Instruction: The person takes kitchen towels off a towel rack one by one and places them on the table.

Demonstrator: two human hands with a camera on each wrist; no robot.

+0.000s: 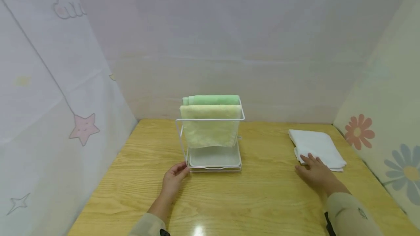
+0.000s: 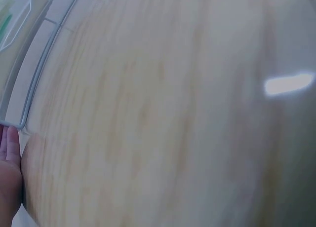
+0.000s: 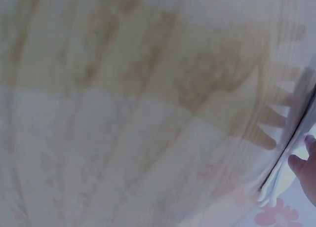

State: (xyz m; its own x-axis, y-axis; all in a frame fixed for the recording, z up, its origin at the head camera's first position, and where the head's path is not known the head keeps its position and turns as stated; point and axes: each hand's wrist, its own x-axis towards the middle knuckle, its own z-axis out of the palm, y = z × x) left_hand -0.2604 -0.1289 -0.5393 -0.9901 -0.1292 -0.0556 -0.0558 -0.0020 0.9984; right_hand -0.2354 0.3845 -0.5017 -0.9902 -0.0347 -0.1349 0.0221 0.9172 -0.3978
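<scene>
A white wire towel rack (image 1: 210, 120) stands mid-table with a white tray (image 1: 214, 156) in its base. Over its bars hang a yellow towel (image 1: 210, 128) in front and a green towel (image 1: 216, 99) behind. At the rack's lower left front corner, my left hand (image 1: 174, 181) holds the wire between thumb and fingers. That left hand (image 2: 10, 172) also shows at the left edge of the left wrist view, by the frame's corner. To the right lies a folded white towel (image 1: 316, 146). My right hand (image 1: 316, 174) has its spread fingers at the towel's near left edge.
The wooden table (image 1: 262, 199) reaches back to a pale cloth wall (image 1: 249, 46). Printed cloth walls stand on the left (image 1: 49, 119) and right (image 1: 380, 94), the right one close beside the white towel.
</scene>
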